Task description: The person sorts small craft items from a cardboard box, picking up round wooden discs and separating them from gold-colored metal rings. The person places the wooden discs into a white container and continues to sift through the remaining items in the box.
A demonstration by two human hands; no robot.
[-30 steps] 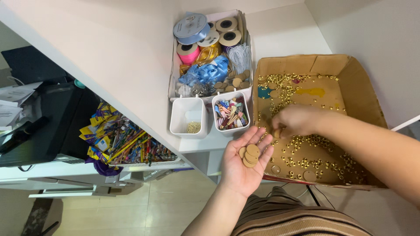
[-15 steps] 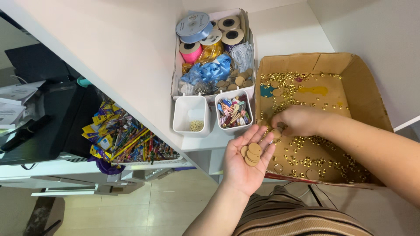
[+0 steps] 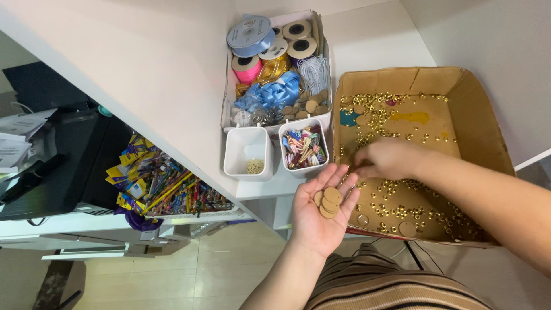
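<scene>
My left hand (image 3: 322, 209) is held palm up at the near left corner of a shallow cardboard box (image 3: 482, 123), with several small round wooden discs (image 3: 329, 202) stacked on the palm. My right hand (image 3: 385, 158) reaches into the box with its fingers curled down at the left side of the box floor; whether it pinches anything is hidden. The box floor is strewn with several small gold beads (image 3: 396, 195) and a few more flat discs (image 3: 407, 228).
A white tray (image 3: 228, 100) holds ribbon spools, tape rolls, blue ribbon and wooden discs. In front stand two small white cups, one (image 3: 248, 150) nearly empty, one (image 3: 302, 148) full of colourful bits. Lower left, an open drawer (image 3: 166, 189) of colourful pencils.
My right hand has shifted slightly left inside the box, toward my left palm. The left hand keeps the discs and has barely moved.
</scene>
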